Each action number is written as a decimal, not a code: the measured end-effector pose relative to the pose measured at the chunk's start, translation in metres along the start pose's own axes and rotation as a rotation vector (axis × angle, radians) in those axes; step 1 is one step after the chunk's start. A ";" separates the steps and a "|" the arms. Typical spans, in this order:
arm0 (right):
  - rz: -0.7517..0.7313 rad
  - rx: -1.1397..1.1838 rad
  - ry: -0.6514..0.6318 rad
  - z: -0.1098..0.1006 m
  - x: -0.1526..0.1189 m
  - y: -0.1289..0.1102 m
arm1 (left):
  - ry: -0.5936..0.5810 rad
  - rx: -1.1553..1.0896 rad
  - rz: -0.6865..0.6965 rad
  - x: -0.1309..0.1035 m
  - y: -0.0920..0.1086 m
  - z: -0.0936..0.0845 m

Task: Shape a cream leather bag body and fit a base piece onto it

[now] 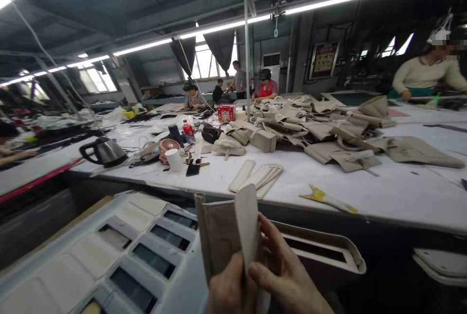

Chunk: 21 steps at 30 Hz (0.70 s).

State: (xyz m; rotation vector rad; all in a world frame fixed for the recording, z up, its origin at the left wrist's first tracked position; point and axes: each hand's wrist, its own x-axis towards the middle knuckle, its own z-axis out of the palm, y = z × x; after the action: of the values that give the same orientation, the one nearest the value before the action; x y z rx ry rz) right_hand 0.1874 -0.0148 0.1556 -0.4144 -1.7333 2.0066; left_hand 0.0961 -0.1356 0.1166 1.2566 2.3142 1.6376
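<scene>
A long white bench (383, 187) runs across the room. Nearer than it lies a pale moulded panel (120, 236) with rows of dark slots. On the bench a wide heap of beige fabric pieces (321, 134) spreads to the right of a steel post. To its left stand a kettle (104, 152), a red tin (226, 113), a small pink fan (168, 148) and a paper cup (174, 160). A few spare white strips (255, 176) lie fanned together near the front edge, and a yellow-and-white tool (326, 199) lies well apart to their right. Other people work at the far end and at the right, one in a cream sleeve (423, 76).

At the bottom of the view, in front of the bench and above the panel's right end, the left hand (228, 287) holds a beige fabric sleeve (219, 236) upright, its grip closed on the lower edge. The right hand (284, 275) is closed on a stiff white strip (247, 221), thumb pressed to its face and fingers behind. The strip stands against the sleeve with its rounded top above the cloth.

By the look of it, the step in hand is mating strip and sleeve. How deep the strip sits cannot be told. Carrying on calls for keeping the cloth mouth open and the strip in line with it.
</scene>
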 end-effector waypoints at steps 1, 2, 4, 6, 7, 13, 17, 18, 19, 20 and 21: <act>-0.009 -0.043 0.064 -0.005 -0.001 0.005 | -0.066 -0.002 0.082 0.003 0.005 0.014; -0.027 -0.103 0.126 -0.011 -0.002 0.006 | -0.139 -0.004 0.144 0.007 0.010 0.024; -0.086 -0.256 0.206 -0.030 -0.005 0.001 | -0.315 -0.026 0.195 0.015 0.020 0.037; -0.163 -0.402 0.217 -0.052 -0.007 -0.014 | -0.445 -0.072 0.255 0.023 0.032 0.038; -0.197 -0.459 0.212 -0.064 -0.008 -0.022 | -0.454 -0.093 0.321 0.026 0.038 0.035; -0.396 -0.718 0.354 -0.122 -0.004 -0.053 | 0.282 0.064 0.510 0.047 0.046 0.007; -0.466 -0.829 0.418 -0.137 0.002 -0.049 | 0.163 0.044 0.192 0.076 0.027 0.008; -0.480 -0.844 0.425 -0.138 0.003 -0.046 | 0.097 0.009 0.144 0.082 0.022 0.012; -0.495 -0.858 0.433 -0.139 0.005 -0.043 | 0.043 -0.034 0.112 0.088 0.018 0.017; -0.510 -0.875 0.440 -0.140 0.006 -0.040 | 0.002 -0.079 0.096 0.093 0.015 0.022; -0.524 -0.891 0.446 -0.141 0.008 -0.037 | -0.027 -0.120 0.087 0.098 0.012 0.028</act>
State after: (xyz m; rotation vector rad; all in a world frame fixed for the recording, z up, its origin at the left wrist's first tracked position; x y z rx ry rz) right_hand 0.2567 0.1125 0.1693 -0.5476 -2.0571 0.6503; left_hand 0.0501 -0.0518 0.1526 1.3624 2.1391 1.7456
